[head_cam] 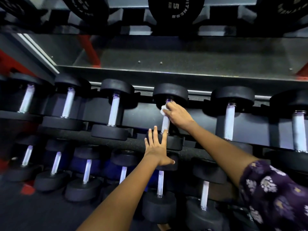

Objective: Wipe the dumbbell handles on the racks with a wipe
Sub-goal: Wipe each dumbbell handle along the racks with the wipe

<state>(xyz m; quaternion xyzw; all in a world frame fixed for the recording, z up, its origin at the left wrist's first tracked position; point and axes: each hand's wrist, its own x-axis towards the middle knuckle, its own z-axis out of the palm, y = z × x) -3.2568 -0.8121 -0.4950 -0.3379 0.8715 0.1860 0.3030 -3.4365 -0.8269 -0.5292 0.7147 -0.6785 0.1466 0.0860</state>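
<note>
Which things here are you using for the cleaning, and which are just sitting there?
Part of the job:
- wipe, gripped in the right hand
- dumbbell handle being wiped
- left hand, fingers straight, resting on that dumbbell's near head
- other handles on the rack, like this one

Just sitting there:
- weight plate up top
- red frame

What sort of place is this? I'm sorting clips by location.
Most likely a gym's free-weight area. Rows of black round-headed dumbbells with silver knurled handles sit on a black tiered rack, and a black weight plate marked "5" and "FITNESS" is stored above.
</note>
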